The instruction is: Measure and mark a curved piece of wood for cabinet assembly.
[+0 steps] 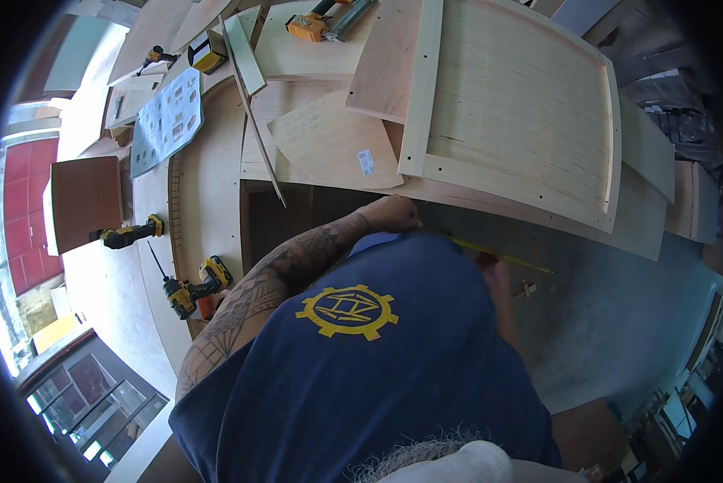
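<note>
My left hand (392, 214) is closed in front of the workbench edge, knuckles up; whatever its fingers hold is hidden. To its right, a yellow tape measure blade (529, 263) stretches out past my body. My right hand (492, 268) has its fingers closed at that blade, partly hidden by my navy shirt. The tape's case cannot be seen. Just beyond my left hand lies a thin plywood offcut (329, 137) with pencil marks and a small label.
A framed wooden panel (514, 121) overhangs the bench at right. An orange nailer (309, 26) lies at the back. At left are a yellow-black drill (191, 295), another power tool (128, 235), a printed sheet (168, 121) and a long thin strip (253, 121).
</note>
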Motion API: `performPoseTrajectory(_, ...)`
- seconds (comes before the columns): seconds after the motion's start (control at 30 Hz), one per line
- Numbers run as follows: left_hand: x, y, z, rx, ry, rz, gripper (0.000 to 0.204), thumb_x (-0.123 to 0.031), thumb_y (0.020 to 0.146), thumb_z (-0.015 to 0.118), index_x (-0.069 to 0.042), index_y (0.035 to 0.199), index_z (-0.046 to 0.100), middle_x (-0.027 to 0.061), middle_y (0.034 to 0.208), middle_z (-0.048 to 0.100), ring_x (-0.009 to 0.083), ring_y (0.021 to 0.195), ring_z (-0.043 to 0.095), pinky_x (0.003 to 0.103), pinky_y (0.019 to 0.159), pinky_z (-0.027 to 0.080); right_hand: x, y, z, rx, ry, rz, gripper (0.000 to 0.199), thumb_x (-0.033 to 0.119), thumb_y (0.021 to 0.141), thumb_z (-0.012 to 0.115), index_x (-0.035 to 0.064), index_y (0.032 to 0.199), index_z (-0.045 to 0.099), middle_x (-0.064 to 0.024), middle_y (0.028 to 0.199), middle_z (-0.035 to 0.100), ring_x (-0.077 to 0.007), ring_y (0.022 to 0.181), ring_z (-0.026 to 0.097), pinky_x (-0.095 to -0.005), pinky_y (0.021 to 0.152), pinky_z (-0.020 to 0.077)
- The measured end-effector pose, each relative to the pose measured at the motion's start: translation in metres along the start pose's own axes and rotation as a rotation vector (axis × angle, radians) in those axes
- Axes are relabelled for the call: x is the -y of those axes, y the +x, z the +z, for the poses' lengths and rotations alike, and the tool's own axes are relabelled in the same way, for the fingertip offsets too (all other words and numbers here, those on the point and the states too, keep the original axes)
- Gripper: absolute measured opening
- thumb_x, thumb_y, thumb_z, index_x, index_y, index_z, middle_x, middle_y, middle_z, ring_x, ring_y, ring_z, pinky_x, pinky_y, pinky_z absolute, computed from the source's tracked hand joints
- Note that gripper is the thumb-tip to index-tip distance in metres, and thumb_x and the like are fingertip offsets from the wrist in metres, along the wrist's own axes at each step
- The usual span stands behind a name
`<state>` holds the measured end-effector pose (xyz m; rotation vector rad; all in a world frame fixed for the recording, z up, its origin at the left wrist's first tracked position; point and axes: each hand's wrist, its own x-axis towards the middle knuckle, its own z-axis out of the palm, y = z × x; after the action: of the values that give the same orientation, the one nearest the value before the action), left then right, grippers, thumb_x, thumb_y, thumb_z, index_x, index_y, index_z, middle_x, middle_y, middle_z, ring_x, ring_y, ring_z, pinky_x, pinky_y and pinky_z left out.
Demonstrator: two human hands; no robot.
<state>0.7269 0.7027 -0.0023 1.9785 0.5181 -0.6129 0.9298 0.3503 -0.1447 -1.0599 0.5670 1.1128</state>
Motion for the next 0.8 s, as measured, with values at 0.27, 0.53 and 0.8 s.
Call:
performPoseTrajectory(0.27,-0.001,0.034,0.045,0.033,-0.032,0.139,0.049,-0.045,0.086,0.064,0.002,0.097,0.075,0.0281,0.101,0.071,0.0427,0.101,0.069,0.049,0.093,0.054,-0.070,-0.028,0.098,-0.005,-0.248,-0.090,0.027,0.029,0.102,0.049,0.0072,0.110,0.063,-0.0117,0.102,0.067,-0.0274,0.092,0.063,-0.0476,0.089,0.0500)
performPoseTrajectory(0.53,-0.009,0.026,0.036,0.129,-0.192,0.242,0.051,-0.049,0.099,0.053,-0.004,0.117,0.069,0.0210,0.113,0.070,0.0374,0.108,0.067,0.045,0.095,0.052,-0.087,-0.048,0.150,-0.042,0.043,0.053,0.028,0.031,0.102,0.049,0.0060,0.106,0.062,-0.0130,0.100,0.065,-0.0294,0.091,0.063,-0.0489,0.089,0.0498)
performPoseTrajectory(0.8,0.083,-0.066,-0.047,-0.013,-0.725,0.117,0.047,-0.042,0.107,0.045,-0.002,0.123,0.064,0.0072,0.095,0.065,0.0137,0.093,0.061,0.031,0.084,0.053,-0.073,-0.041,0.102,-0.205,0.324,0.033,0.032,0.035,0.101,0.049,0.0043,0.101,0.058,-0.0139,0.095,0.062,-0.0315,0.088,0.061,-0.0494,0.088,0.0503)
